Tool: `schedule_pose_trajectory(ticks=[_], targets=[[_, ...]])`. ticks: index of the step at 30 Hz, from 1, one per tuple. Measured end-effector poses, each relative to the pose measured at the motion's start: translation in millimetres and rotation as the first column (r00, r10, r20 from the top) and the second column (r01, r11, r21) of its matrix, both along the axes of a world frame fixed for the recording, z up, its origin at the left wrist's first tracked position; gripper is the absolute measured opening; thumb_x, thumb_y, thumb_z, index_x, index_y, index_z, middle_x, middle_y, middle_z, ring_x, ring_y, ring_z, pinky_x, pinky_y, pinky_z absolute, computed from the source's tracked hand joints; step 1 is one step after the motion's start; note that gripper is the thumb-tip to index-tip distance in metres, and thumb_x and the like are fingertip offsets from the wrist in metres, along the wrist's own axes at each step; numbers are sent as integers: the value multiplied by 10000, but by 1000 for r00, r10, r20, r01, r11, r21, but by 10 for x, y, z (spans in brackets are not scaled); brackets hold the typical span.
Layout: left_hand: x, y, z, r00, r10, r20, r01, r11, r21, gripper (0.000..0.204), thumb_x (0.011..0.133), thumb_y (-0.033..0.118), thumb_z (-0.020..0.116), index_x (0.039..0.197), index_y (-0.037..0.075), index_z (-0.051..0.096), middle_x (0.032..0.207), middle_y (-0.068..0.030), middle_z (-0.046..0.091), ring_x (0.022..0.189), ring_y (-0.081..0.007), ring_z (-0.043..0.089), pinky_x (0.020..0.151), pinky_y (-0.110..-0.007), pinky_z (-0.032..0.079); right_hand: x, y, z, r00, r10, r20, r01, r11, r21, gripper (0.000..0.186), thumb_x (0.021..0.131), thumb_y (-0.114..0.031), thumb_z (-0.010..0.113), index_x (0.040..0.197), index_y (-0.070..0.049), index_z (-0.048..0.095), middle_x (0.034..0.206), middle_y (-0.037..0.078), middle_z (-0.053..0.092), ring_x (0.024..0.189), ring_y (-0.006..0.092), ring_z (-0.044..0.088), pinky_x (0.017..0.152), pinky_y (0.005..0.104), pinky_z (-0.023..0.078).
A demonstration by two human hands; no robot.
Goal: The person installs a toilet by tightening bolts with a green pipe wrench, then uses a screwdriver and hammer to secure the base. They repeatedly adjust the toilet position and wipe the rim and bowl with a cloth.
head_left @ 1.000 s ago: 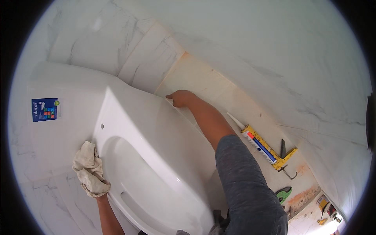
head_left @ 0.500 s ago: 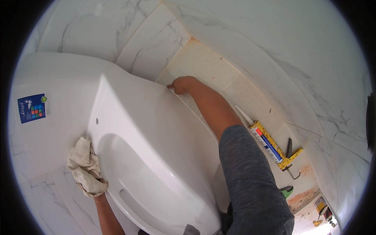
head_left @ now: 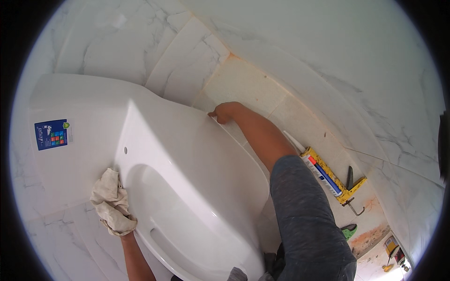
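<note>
A white ceramic toilet (head_left: 206, 154) without a seat fills the middle of the view. My left hand, hidden inside a crumpled cream cloth (head_left: 112, 201), presses that cloth against the toilet's left side. On the far side, my right hand (head_left: 225, 112) reaches down to where the toilet's base edge meets the floor tiles. Its fingers look curled together, with one fingertip at the edge; I see nothing in them. A yellow caulking gun (head_left: 328, 175) loaded with a white, blue and red cartridge lies on the floor right of my right forearm.
Marbled tile walls (head_left: 187, 56) close in behind and on the right. A blue sticker (head_left: 51, 134) is on the toilet at the left. A green object (head_left: 348, 231) and a yellow container (head_left: 393, 246) sit at the lower right.
The whole view has shifted slightly, so everything appears a little lower and further right. Both hands stay about where they were against the toilet.
</note>
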State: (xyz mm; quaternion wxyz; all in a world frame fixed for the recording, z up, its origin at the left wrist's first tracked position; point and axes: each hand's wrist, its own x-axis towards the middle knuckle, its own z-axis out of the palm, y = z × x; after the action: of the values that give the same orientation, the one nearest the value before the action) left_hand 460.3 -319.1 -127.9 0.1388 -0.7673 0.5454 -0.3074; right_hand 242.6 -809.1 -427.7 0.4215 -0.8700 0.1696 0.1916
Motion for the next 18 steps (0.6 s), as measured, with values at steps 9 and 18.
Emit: schedule_pose_trajectory(ticks=[9,18], targets=[[15,3,-6,1000,-4,-6,4,1000,1,875,735,293,764,1518,109,419,1484,-131,502,1391,-347,442,1153,-447,360,-165,82,19,1000,5,10,-4,999,-34,748,861,-166,542,1580,-317,409,1528,115,525,1387,319,508,1148,429,412],[62,-1,-60,1000,-8,-4,8,1000,-7,868,734,286,762,1513,108,424,1471,-128,513,1380,-345,452,1145,-445,367,-443,164,-37,999,-44,-12,45,998,34,656,811,-124,598,1463,-186,583,1322,181,671,1229,342,620,1037,414,488]])
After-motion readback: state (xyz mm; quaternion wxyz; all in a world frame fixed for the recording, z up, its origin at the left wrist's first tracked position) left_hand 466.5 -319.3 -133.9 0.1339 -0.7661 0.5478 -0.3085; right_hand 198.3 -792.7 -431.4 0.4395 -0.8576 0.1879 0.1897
